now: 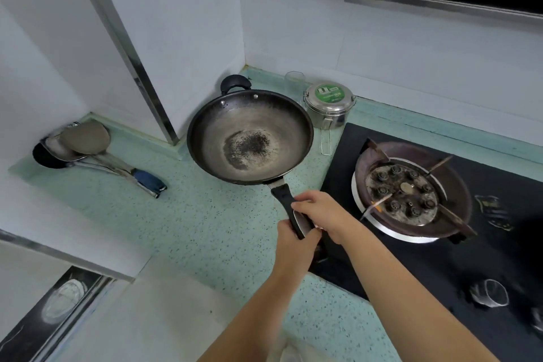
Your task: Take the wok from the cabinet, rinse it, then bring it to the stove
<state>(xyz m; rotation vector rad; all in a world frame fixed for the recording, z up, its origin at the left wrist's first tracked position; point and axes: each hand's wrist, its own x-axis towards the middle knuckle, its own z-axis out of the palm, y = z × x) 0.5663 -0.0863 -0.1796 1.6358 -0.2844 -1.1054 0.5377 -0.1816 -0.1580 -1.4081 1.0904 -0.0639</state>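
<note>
We hold the wok (249, 135) by its long black handle (281, 193), our left hand (289, 241) and right hand (320, 211) both with fingers curled round it. The wok is over the green counter (191, 214), just left of the gas burner (408, 194), with a steel lunch tin (329, 106) close behind it

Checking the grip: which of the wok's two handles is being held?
The long straight handle nearest the person; both the left hand and right hand grip it. The small loop handle on the wok's far rim is untouched.
</note>
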